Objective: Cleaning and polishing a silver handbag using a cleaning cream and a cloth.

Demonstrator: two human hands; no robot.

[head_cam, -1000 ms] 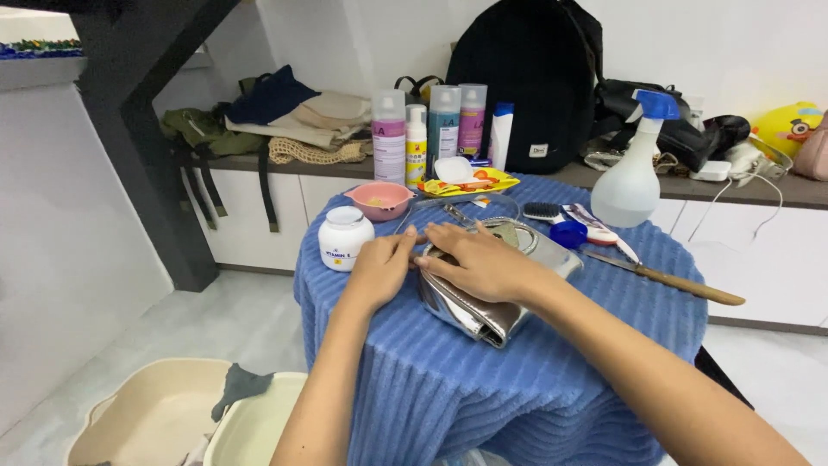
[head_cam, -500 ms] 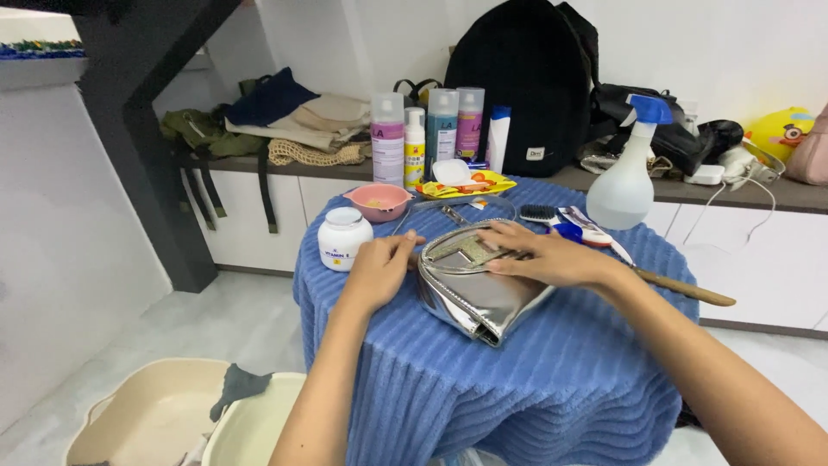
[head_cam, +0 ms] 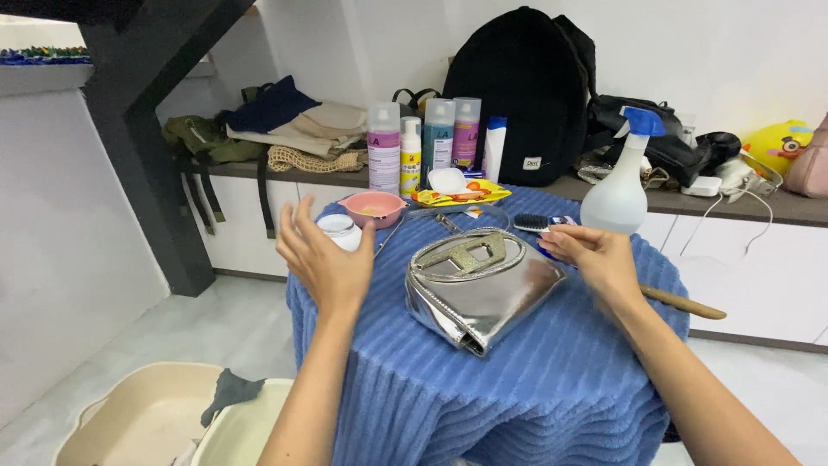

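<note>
A shiny silver handbag (head_cam: 476,285) with a metal emblem lies flat on a round table under a blue ribbed cloth (head_cam: 517,388). My left hand (head_cam: 321,259) hovers open to the left of the bag, fingers spread, in front of a white jar (head_cam: 340,231). My right hand (head_cam: 593,256) is at the bag's right edge, fingers loosely apart, holding nothing that I can see. Neither hand rests on the bag.
Behind the bag stand a pink bowl (head_cam: 372,208), several bottles (head_cam: 385,160), a spray bottle (head_cam: 620,185), a brush (head_cam: 531,223) and a wooden handle (head_cam: 681,303). A black backpack (head_cam: 522,95) and clothes sit on the counter. Two beige tubs (head_cam: 147,423) are on the floor at left.
Both hands have lifted off the silver bag and moved apart, the left hand rising to the left, the right drawing to the bag's right edge. The bag now lies flat and uncovered.
</note>
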